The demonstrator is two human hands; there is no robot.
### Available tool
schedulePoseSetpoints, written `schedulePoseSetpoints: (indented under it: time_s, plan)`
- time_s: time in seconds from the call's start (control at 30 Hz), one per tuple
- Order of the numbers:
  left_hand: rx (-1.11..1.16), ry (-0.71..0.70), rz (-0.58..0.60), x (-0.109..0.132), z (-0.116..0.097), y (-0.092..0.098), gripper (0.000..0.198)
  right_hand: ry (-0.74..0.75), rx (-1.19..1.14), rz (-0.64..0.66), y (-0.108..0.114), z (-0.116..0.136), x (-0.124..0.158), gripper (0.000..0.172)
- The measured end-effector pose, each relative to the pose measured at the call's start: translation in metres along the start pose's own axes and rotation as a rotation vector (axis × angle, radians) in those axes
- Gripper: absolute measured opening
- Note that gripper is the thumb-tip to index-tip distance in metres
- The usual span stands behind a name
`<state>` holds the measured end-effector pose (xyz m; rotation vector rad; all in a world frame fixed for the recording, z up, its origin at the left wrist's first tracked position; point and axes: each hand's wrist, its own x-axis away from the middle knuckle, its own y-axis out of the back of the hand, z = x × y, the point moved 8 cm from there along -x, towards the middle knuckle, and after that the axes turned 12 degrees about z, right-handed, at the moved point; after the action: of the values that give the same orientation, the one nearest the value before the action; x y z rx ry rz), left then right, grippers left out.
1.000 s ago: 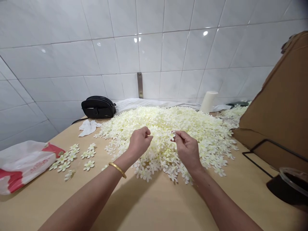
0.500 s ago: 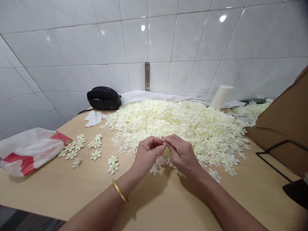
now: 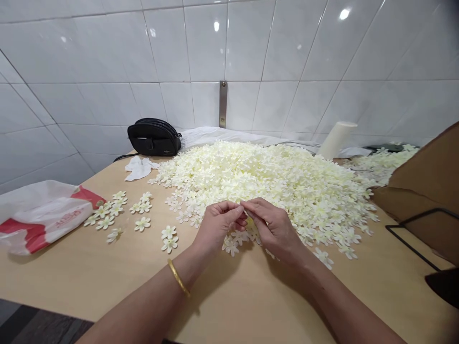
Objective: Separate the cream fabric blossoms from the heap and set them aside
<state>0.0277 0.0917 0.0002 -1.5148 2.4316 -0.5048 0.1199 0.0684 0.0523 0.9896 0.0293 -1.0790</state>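
My left hand (image 3: 223,220) and my right hand (image 3: 271,225) meet at their fingertips in front of a large heap of pale cream artificial flowers (image 3: 265,172). Both hands are closed in a pinch. Whatever lies between the fingertips is too small and too covered to name. Under and behind the fingers, loose blossoms (image 3: 231,244) at the heap's front edge show in part. A gold bangle (image 3: 178,278) circles my left wrist. To the left of my hands, a pair of blossoms (image 3: 169,239) rests on the table.
More blossoms (image 3: 105,222) lie beside a red and white plastic bag (image 3: 46,215) at left. A black pouch (image 3: 155,137) and crumpled tissue (image 3: 139,168) stand behind. At right are a white cone (image 3: 336,139), cardboard (image 3: 423,191) and a black metal frame (image 3: 412,246).
The view has tilted slightly downward. My fingertips have come closer together, and the small pale piece that showed at my right fingertips is now hidden.
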Motion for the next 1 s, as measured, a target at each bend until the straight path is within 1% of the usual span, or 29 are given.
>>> schedulePoseSetpoints:
  time_s: [0.13, 0.33, 0.43, 0.5, 0.53, 0.6, 0.77, 0.87, 1.0]
  plan:
    - [0.048, -0.006, 0.046, -0.001, 0.0, -0.003, 0.015, -0.035, -0.048, -0.028, 0.003, -0.002, -0.001, 0.027]
    - [0.077, 0.034, 0.067, 0.0, 0.001, -0.006, 0.014, -0.059, -0.045, -0.059, 0.004, -0.003, 0.0, 0.023]
    - [0.027, 0.01, 0.062, 0.001, -0.002, -0.007, 0.014, -0.083, 0.027, -0.145, 0.011, -0.001, 0.003, 0.017]
    - [-0.028, -0.025, 0.04, 0.002, -0.005, -0.006, 0.014, -0.098, 0.093, -0.218, 0.016, 0.001, 0.005, 0.013]
    - [-0.059, -0.042, 0.026, 0.002, -0.007, -0.005, 0.014, -0.1, 0.12, -0.234, 0.017, 0.002, 0.006, 0.011]
    - [-0.131, -0.067, 0.001, 0.003, -0.009, -0.003, 0.014, -0.091, 0.138, -0.217, 0.015, 0.005, 0.006, 0.013]
    - [-0.31, -0.108, -0.042, 0.005, -0.015, -0.001, 0.012, -0.09, 0.067, -0.112, 0.005, 0.002, 0.003, 0.02]
    - [-0.343, -0.119, -0.035, 0.006, -0.015, -0.001, 0.011, -0.108, 0.032, -0.067, 0.003, -0.001, 0.002, 0.021]
    - [-0.334, -0.108, -0.036, 0.004, -0.013, 0.0, 0.011, -0.115, -0.001, -0.05, 0.005, -0.003, 0.001, 0.021]
